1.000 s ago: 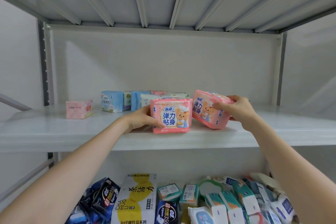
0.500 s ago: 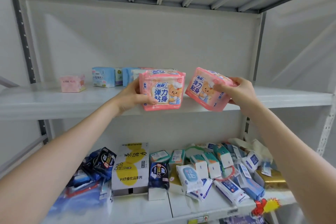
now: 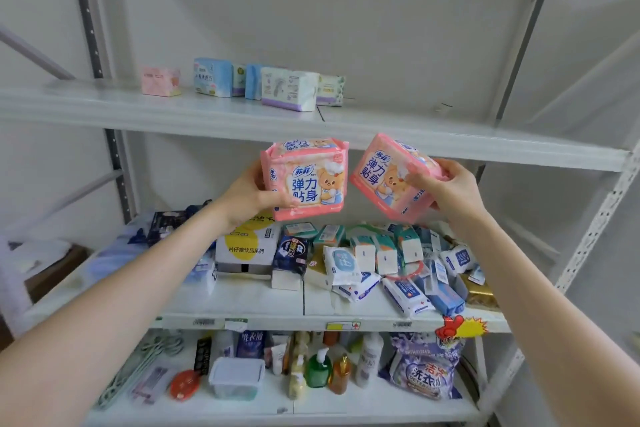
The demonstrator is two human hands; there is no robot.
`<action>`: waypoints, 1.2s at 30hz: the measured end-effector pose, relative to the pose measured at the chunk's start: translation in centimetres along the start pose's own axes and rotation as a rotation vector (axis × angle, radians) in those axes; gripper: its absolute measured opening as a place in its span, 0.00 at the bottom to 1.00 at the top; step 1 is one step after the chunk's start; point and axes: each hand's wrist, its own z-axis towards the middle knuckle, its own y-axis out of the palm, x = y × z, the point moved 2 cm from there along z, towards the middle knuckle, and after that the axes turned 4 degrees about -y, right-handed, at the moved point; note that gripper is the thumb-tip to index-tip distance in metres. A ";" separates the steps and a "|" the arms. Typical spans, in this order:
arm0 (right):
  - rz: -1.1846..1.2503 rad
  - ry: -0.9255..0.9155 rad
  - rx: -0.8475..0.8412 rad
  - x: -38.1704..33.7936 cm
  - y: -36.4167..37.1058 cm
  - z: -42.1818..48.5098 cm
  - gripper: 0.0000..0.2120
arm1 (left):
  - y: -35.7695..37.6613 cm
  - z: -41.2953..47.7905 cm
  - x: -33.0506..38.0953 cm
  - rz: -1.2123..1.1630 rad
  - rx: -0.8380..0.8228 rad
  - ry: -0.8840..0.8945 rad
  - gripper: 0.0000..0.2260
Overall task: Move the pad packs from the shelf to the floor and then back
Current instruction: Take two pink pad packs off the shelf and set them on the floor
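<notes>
Two pink pad packs are held in the air in front of a white metal rack, just below the front edge of the upper shelf (image 3: 450,149). The left pink pack (image 3: 306,180) is gripped upright by the left hand (image 3: 247,199), with the thumb laid across its lower front and the fingers hidden behind it. The right pink pack (image 3: 389,180) is tilted and pinched at its far end by the right hand (image 3: 453,191), whose fingers are curled over its edge. The two packs are near each other but apart.

The step in hand is judged to be the carry from shelf to floor. For the next move, both packs must be lowered well down and set on the floor, so a bend or crouch is likely needed. A row of other packs (image 3: 270,87) stands at the back of the upper shelf, not yet moved.

The floor is not in view. The small labels on the crowded lower shelves cannot be read.
</notes>
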 end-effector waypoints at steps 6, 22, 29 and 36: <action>-0.046 0.106 -0.092 5.3 -1.5 -6.3 0.35 | 4.7 -6.0 -5.2 -0.076 0.058 -0.168 0.32; -0.086 0.469 -0.197 21.5 -0.7 -27.4 0.34 | 11.9 -22.8 -21.6 -0.171 0.015 -0.566 0.38; -0.078 0.613 -0.242 27.5 0.7 -34.9 0.31 | 13.4 -28.3 -28.5 -0.177 0.002 -0.716 0.32; -0.093 0.736 -0.314 35.8 2.6 -39.3 0.34 | 14.7 -29.1 -37.8 -0.157 0.020 -0.822 0.33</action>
